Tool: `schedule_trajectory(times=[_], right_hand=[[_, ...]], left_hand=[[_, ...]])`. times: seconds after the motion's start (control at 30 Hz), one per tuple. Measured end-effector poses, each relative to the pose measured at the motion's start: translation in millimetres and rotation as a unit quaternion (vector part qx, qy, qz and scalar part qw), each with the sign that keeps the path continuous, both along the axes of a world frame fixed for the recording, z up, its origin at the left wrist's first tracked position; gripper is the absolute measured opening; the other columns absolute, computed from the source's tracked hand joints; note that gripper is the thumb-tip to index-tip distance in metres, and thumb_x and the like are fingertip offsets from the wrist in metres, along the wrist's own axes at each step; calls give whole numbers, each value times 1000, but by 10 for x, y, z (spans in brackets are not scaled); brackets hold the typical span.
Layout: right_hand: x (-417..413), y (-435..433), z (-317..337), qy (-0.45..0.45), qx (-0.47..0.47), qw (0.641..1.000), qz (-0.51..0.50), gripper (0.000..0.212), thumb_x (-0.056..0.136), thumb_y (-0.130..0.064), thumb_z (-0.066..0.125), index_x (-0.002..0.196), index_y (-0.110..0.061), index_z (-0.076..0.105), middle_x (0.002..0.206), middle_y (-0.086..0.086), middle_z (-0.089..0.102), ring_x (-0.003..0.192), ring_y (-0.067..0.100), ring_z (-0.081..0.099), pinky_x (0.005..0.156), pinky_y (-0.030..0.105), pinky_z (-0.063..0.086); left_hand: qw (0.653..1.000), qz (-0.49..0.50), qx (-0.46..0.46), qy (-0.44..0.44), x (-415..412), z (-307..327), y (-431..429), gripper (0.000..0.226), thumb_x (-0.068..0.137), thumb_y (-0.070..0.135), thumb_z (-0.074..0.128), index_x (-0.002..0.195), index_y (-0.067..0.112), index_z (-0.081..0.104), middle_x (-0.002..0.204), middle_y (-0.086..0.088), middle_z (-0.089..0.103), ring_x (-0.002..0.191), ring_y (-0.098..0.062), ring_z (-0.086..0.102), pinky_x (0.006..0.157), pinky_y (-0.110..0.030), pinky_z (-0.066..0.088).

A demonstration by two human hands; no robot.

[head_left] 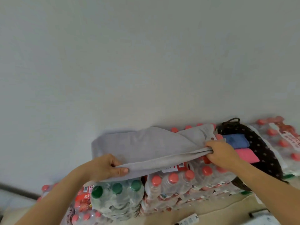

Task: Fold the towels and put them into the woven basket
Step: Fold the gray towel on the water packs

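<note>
Grey soft towel [146, 148] stretches lengthwise left to right over shrink-wrapped bottle packs [178, 181], my left hand [105, 166] and right hand [222, 153] each pinching an end (dark woven basket [259, 148] partly hidden).

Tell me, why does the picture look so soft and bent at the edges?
Head view: wide-angle lens bows the floor line; soft, even light, with only a faint shadow behind the grey towel; left hand, right hand and bottle packs look smeared, labels unreadable.
</note>
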State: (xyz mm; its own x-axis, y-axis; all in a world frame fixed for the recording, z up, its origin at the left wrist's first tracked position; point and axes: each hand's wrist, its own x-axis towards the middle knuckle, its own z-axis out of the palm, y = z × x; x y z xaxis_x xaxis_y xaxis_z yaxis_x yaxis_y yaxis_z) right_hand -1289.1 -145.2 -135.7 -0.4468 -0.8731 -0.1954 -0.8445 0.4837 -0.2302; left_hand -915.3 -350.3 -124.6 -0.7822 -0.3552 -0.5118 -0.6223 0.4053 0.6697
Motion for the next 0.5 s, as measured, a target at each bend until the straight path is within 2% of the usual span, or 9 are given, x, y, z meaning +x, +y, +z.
schedule_trajectory(times=[0.07, 0.13, 0.17, 0.23, 0.3, 0.33, 0.4, 0.43, 0.5], right_hand=[[-49, 61, 11, 6, 53, 998, 16, 22, 71, -19, 59, 62, -33, 44, 67, -10, 53, 66, 15, 52, 49, 20, 29], [-96, 131, 26, -7, 108, 994, 28, 5, 66, -30, 55, 64, -32, 51, 72, -7, 59, 68, 14, 56, 53, 24, 37], [-115, 167, 36, -19, 128, 991, 39, 3, 65, -33, 55, 65, -32, 53, 74, -5, 61, 71, 15, 57, 56, 25, 41], [-131, 203, 133, -57, 181, 980, 57, 10, 72, -34, 66, 71, -34, 56, 80, -8, 59, 79, 15, 58, 59, 21, 43], [-111, 202, 324, -147, 247, 957, 30, 19, 78, -38, 72, 94, -34, 63, 100, -11, 59, 91, 12, 59, 61, 19, 50], [-116, 207, 431, -200, 279, 939, 0, 29, 81, -41, 72, 107, -33, 63, 109, -11, 58, 97, 11, 60, 63, 19, 53], [-170, 218, 597, -271, 302, 913, -47, 29, 86, -41, 67, 113, -30, 63, 112, -6, 64, 99, 11, 64, 70, 26, 58], [-226, 219, 634, -285, 282, 914, -67, 26, 88, -40, 65, 110, -26, 65, 108, -1, 68, 95, 13, 67, 72, 29, 58], [-367, 182, 619, -262, 178, 944, -90, 23, 92, -35, 61, 102, -16, 69, 96, 5, 71, 83, 17, 70, 64, 28, 55]], left_hand=[[1000, -20, 16, -9, -27, -52, 46, 68, 79, 77, 48, 54, 15, 36, 54, -5, 26, 50, -22, 25, 54, -29, 24], [998, -45, -4, -46, -75, -98, 121, 75, 71, 88, 39, 52, 16, 33, 51, -3, 28, 48, -19, 26, 55, -29, 26], [995, -58, -15, -76, -103, -100, 169, 76, 70, 90, 35, 50, 16, 36, 48, 0, 32, 46, -17, 29, 54, -26, 29], [984, -93, 15, -149, -159, -68, 255, 78, 77, 85, 32, 55, 15, 59, 48, 1, 47, 42, -15, 39, 50, -19, 38], [974, -124, 67, -177, -239, 5, 362, 64, 90, 68, 39, 66, 19, 73, 49, 0, 56, 41, -12, 47, 52, -17, 45], [978, -119, 55, -164, -297, 30, 403, 54, 93, 58, 45, 66, 20, 74, 50, 1, 59, 43, -11, 49, 56, -18, 47], [994, -66, -20, -86, -487, 42, 455, 38, 91, 43, 54, 67, 20, 71, 57, 2, 63, 48, -7, 53, 60, -21, 47], [997, -35, -63, -41, -607, 22, 465, 32, 91, 39, 57, 70, 19, 70, 61, 3, 65, 50, -3, 53, 61, -19, 46], [989, 6, -143, 29, -912, 34, 495, 22, 90, 33, 60, 78, 19, 71, 65, 10, 65, 55, 2, 54, 61, -13, 42]])
